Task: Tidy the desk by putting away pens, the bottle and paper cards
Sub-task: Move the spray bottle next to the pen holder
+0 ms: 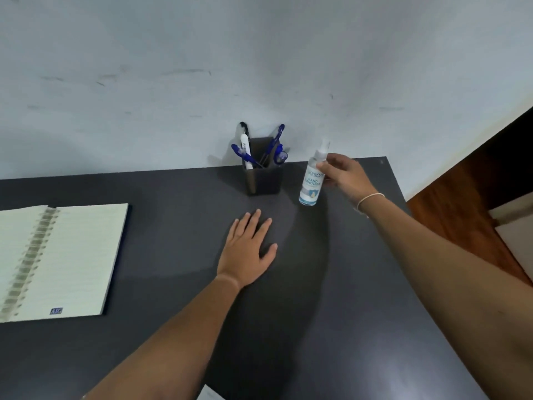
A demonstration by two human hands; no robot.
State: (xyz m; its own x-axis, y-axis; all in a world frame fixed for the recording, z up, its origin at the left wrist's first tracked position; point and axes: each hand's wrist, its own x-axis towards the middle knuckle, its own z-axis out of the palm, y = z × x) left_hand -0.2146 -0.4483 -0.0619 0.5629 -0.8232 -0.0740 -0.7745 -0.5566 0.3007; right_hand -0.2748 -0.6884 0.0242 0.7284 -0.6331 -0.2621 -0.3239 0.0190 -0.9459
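Observation:
A clear hand sanitizer bottle (312, 177) with a blue-and-white label stands upright on the dark desk (173, 284), just right of a dark square pen holder (264, 176). My right hand (344, 174) grips the bottle near its neck with the fingertips. Several blue pens and one white pen (245, 148) stick out of the holder. My left hand (249, 249) lies flat on the desk, palm down, fingers spread, in front of the holder. A corner of white paper (209, 394) shows at the bottom edge beside my left forearm.
An open spiral notebook (63, 261) lies at the left of the desk. A pale wall (259, 67) runs right behind the holder. The desk's right edge drops to a wooden floor (461, 212).

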